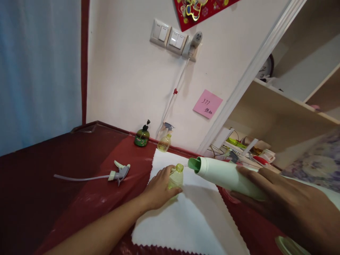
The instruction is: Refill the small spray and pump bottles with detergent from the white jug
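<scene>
My left hand (pixel 160 189) is wrapped round a clear yellow-green spray bottle (pixel 176 180), upright with its neck uncovered, on a white cloth (pixel 177 226). In my right hand (pixel 276 198) is a pale green flask (pixel 223 173), tipped nearly level, its dark green spout (pixel 193 164) pointing at the bottle's neck. A thin clear trickle seems to show between spout and neck. To the left lies a trigger spray head (pixel 120 173) with a long clear tube.
Against the wall stand a green pump bottle (pixel 142 136) and another yellow spray bottle (pixel 164 142). A cord (pixel 182 76) hangs from the wall socket. Shelves (pixel 287 106) with assorted items are at right. The table (pixel 87 198) is dark red.
</scene>
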Tool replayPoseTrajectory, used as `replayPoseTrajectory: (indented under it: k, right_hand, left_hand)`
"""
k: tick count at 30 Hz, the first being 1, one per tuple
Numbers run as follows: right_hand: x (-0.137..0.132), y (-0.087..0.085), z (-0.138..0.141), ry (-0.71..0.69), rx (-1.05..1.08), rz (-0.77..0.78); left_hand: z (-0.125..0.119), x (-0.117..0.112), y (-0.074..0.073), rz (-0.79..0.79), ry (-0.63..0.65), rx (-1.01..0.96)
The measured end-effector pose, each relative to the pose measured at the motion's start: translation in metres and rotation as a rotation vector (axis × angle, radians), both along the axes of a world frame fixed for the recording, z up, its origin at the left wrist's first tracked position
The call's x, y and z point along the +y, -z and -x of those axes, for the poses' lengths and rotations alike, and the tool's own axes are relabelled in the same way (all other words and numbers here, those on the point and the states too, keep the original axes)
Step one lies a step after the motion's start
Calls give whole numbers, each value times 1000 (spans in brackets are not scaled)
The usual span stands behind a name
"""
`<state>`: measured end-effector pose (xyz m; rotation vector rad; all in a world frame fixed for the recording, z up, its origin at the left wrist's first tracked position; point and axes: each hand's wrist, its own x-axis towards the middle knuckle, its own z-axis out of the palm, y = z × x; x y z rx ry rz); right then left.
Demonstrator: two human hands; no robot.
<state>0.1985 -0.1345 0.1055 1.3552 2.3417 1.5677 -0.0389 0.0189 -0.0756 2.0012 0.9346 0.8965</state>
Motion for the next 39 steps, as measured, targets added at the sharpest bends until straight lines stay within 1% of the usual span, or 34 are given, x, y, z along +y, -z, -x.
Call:
replayPoseTrajectory:
  k: [3, 7, 10, 13, 20, 25, 30, 33, 39]
  right_hand:
    - [0, 2, -2, 10, 28, 9]
    - [2, 5, -6, -26, 44, -7]
    - [3, 4, -5, -36, 25, -31]
    - [3, 3, -3, -16, 35, -15]
    - [3, 3, 1, -20, 53, -23]
    - [2, 1, 2, -46, 31, -23]
    - [3, -1, 3, -14, 35, -9]
    - [4, -1, 4, -32, 31, -6]
    - [4, 2, 3, -23, 43, -16]
  left_hand:
    - [0, 0, 1, 0, 3, 0]
    - [0, 1, 1, 3, 3, 4]
    - [-1, 1, 1, 2, 9, 5]
    - [0, 2, 1, 2, 12, 7]
    - [0, 1, -1, 7, 22, 8]
    - [-1, 1, -2, 15, 15, 21]
    - [-1, 2, -1, 9, 8, 16]
    - [-1, 2, 0, 5, 7, 10]
    - [-1, 1, 0, 3, 10, 9]
